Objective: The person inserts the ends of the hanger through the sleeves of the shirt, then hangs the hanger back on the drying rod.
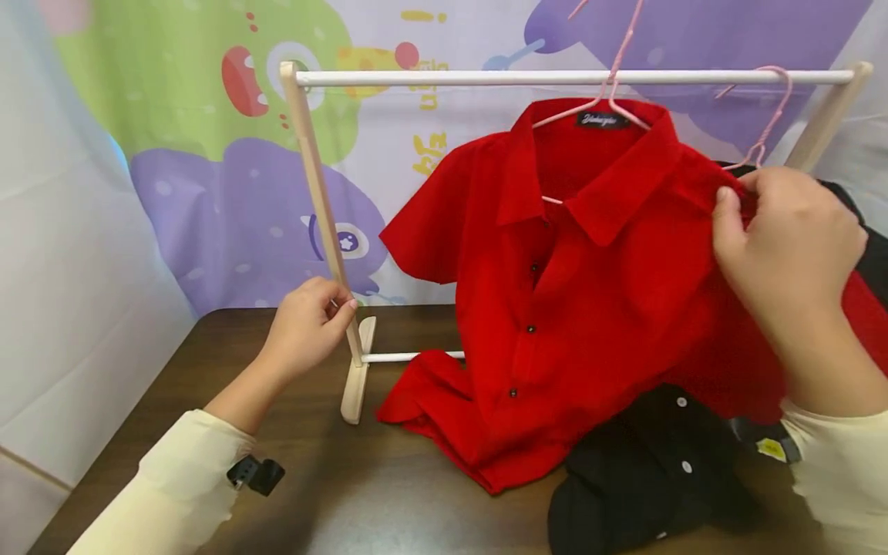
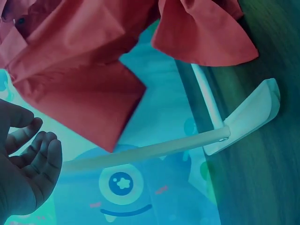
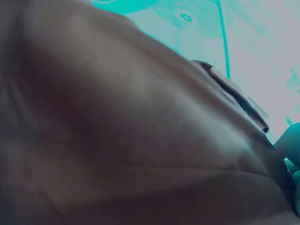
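Observation:
A red short-sleeved shirt (image 1: 597, 293) hangs by a pink hanger (image 1: 620, 54) from the white bar of a clothes rack (image 1: 458, 78). My right hand (image 1: 791, 231) pinches this shirt near its shoulder on the right. In the right wrist view, shirt cloth (image 3: 140, 108) fills most of the picture, and fingers (image 3: 291, 154) show at the right edge. My left hand (image 1: 314, 320) is in front of the rack's left post, its fingers loosely bent and holding nothing. The left wrist view shows this hand (image 2: 30, 161) apart from the shirt's sleeve (image 2: 93, 108).
A black garment with white buttons (image 1: 645, 470) lies on the dark wooden table (image 1: 291, 501) below the red shirt. Another pink hanger (image 1: 777, 108) hangs on the bar at right, with dark cloth partly hidden behind my right hand. A cartoon-printed curtain (image 1: 208, 193) stands behind the rack.

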The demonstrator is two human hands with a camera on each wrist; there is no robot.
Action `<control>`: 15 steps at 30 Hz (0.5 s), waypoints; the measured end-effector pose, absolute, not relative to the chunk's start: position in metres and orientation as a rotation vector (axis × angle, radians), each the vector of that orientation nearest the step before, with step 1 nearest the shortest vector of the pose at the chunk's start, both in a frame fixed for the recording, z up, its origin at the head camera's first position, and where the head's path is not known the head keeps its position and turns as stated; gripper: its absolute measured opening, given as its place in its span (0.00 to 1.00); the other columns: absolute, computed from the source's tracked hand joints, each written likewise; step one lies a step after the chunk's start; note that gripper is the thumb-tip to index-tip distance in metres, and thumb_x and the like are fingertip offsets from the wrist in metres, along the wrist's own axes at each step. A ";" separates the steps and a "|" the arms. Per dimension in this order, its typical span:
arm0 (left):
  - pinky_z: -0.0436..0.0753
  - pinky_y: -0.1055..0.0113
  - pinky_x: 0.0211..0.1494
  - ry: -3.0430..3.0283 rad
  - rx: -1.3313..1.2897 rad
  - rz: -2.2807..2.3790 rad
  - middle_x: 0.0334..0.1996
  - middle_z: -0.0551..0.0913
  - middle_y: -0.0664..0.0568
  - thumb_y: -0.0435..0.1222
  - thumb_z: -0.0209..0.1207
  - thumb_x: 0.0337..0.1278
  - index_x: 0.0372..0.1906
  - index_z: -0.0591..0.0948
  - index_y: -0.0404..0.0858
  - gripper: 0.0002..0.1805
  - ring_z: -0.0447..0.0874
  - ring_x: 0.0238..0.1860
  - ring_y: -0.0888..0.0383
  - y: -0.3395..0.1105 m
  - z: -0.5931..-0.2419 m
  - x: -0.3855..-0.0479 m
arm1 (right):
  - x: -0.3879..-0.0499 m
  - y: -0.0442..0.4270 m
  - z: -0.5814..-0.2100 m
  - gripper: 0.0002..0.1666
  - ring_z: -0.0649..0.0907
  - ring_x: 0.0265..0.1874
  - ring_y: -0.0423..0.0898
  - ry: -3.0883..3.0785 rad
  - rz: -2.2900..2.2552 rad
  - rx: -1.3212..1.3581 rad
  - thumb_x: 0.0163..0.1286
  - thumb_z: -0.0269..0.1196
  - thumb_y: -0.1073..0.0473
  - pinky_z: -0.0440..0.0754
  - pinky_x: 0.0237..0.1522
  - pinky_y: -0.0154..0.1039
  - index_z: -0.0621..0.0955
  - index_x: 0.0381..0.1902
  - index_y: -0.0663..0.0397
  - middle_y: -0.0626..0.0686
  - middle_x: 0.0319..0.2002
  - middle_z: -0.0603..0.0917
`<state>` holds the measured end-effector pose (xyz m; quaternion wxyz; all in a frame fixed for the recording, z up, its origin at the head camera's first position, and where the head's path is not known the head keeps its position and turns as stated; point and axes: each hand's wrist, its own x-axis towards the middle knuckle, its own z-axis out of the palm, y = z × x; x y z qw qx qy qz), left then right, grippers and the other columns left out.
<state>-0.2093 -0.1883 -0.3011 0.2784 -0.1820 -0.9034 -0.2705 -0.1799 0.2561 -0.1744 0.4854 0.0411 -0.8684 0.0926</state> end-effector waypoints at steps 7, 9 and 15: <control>0.71 0.61 0.31 -2.434 -0.494 -0.721 0.26 0.78 0.50 0.33 0.61 0.58 0.28 0.83 0.37 0.06 0.75 0.28 0.53 -0.187 -0.307 -0.208 | -0.184 0.243 -0.188 0.20 0.77 0.34 0.70 -2.202 0.214 0.137 0.71 0.52 0.55 0.74 0.25 0.67 0.80 0.42 0.70 0.72 0.36 0.80; 0.71 0.61 0.31 -2.439 -0.491 -0.718 0.26 0.78 0.50 0.33 0.61 0.57 0.27 0.82 0.37 0.06 0.74 0.28 0.53 -0.187 -0.308 -0.207 | -0.185 0.242 -0.190 0.20 0.77 0.33 0.70 -2.220 0.228 0.147 0.70 0.53 0.55 0.74 0.25 0.67 0.80 0.42 0.70 0.72 0.36 0.80; 0.72 0.60 0.33 -2.493 -0.470 -0.718 0.27 0.79 0.50 0.33 0.61 0.57 0.27 0.83 0.38 0.05 0.75 0.29 0.54 -0.186 -0.317 -0.207 | -0.185 0.239 -0.197 0.18 0.78 0.32 0.69 -2.257 0.244 0.185 0.70 0.55 0.56 0.75 0.24 0.67 0.80 0.42 0.69 0.71 0.36 0.80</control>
